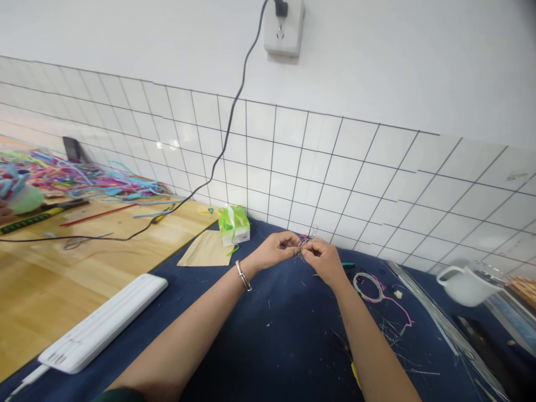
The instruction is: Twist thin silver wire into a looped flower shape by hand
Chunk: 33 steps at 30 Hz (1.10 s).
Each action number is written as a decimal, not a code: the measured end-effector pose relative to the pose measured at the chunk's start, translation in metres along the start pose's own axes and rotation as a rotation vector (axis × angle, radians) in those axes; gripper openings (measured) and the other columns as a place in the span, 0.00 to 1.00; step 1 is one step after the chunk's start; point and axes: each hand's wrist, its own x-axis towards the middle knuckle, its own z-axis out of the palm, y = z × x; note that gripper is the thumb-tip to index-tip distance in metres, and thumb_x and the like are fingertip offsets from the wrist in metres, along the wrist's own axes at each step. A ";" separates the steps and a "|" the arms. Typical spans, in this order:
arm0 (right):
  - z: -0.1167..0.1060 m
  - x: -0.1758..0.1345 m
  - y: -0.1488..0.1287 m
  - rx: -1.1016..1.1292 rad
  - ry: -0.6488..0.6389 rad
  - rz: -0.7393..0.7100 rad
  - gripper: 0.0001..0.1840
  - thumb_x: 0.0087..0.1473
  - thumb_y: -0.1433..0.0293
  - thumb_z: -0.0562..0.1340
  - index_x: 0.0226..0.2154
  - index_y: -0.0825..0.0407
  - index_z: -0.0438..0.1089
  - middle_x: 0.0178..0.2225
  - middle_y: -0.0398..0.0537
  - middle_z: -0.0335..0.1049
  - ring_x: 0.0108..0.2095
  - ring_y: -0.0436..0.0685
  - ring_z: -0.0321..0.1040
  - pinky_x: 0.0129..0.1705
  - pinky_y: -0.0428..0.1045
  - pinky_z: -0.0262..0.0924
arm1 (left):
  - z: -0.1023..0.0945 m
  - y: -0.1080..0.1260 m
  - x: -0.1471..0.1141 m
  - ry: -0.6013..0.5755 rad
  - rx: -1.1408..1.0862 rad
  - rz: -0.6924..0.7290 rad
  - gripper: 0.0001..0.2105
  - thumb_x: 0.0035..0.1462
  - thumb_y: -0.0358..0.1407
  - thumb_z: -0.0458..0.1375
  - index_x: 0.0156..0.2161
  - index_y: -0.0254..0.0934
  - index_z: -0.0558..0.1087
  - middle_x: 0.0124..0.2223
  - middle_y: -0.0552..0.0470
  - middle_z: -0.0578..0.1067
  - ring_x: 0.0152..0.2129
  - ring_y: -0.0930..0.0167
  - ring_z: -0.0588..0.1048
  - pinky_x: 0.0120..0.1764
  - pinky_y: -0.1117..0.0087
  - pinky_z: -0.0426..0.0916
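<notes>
My left hand (280, 249) and my right hand (323, 260) meet over the far part of the dark blue cloth. Both are closed in a pinch on a small tangle of thin wire (302, 243), with loops that stick up behind the fingers. Its exact shape is too small and partly hidden to tell. Just right of my right hand lie a teal-handled tool (348, 264) and a ring of pale cord (355, 285) with a pink end. Pliers with yellow handles (355, 373) are partly covered by my right forearm.
A tissue pack (233, 223) and a beige paper sheet (205, 249) lie left of my hands. A white power strip (104, 321) is nearer me. Long wires (419, 298) and a white cup (469, 286) are at right. Colourful pipe cleaners (84, 173) cover the wooden table. A black cable (228, 128) hangs across.
</notes>
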 end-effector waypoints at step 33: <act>0.013 -0.001 0.007 -0.032 0.141 0.040 0.06 0.46 0.72 0.56 0.24 0.53 0.68 0.24 0.42 0.66 0.23 0.50 0.60 0.26 0.44 0.56 | -0.007 -0.008 0.002 0.179 -0.011 -0.061 0.03 0.45 0.28 0.53 0.29 0.31 0.68 0.23 0.56 0.67 0.20 0.78 0.63 0.24 0.78 0.57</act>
